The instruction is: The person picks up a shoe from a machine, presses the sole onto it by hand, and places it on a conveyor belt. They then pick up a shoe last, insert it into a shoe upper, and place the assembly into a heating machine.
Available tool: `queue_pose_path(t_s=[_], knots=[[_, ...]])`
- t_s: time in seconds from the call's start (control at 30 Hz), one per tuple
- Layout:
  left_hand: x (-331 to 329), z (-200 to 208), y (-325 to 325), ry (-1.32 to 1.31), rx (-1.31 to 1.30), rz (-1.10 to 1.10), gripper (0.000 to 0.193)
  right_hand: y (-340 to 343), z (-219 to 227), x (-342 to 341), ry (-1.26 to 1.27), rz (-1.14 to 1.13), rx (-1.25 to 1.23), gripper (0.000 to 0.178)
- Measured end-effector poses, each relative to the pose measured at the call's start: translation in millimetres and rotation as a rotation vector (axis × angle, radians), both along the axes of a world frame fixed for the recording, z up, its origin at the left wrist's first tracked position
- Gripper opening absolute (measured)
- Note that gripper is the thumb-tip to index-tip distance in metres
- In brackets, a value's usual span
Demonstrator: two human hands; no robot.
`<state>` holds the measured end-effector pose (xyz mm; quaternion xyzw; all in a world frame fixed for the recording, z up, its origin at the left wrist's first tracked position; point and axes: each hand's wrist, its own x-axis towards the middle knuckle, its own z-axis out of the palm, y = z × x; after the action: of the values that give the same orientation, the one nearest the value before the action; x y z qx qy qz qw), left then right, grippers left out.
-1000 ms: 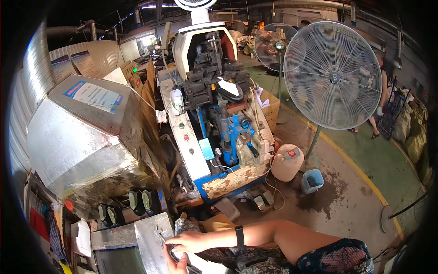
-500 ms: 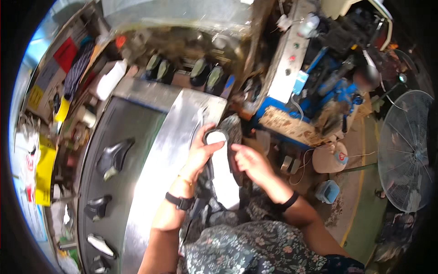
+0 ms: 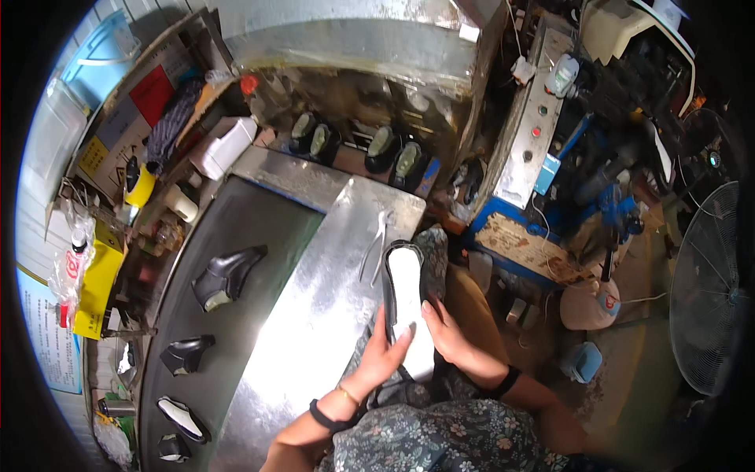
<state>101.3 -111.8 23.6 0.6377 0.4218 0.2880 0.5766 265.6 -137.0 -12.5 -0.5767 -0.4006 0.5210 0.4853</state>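
A black shoe rests in front of my lap with its white underside up. My left hand holds its left side, the thumb lying on the white surface and the fingers along the black edge. My right hand grips the opposite side, thumb and fingers closed against the edge. The shoe's lower end lies close to the flowered apron. Beyond the shoe, pincers with slim handles lie on the shiny metal table.
To the left, a dark conveyor belt carries several black shoes. More shoes stand at the far opening. On the right are a blue machine, a large fan and a light-blue bin.
Both hands have slid from the shoe's far end toward its near end. My right hand, earlier with a finger pointed at the edge, now grips the side. The whole view has shifted.
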Motion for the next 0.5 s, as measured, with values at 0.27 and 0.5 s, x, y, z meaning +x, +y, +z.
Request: queue_pose_path(t_s=[0.27,0.5], knots=[[-52,52,48,-0.5,-0.651,0.194,0.071,68,75,61,-0.32,0.375,0.009,0.064],[-115,66,11,0.694,0.437,0.214,0.063,50,216,351,-1.588,-0.361,0.327,0.025]])
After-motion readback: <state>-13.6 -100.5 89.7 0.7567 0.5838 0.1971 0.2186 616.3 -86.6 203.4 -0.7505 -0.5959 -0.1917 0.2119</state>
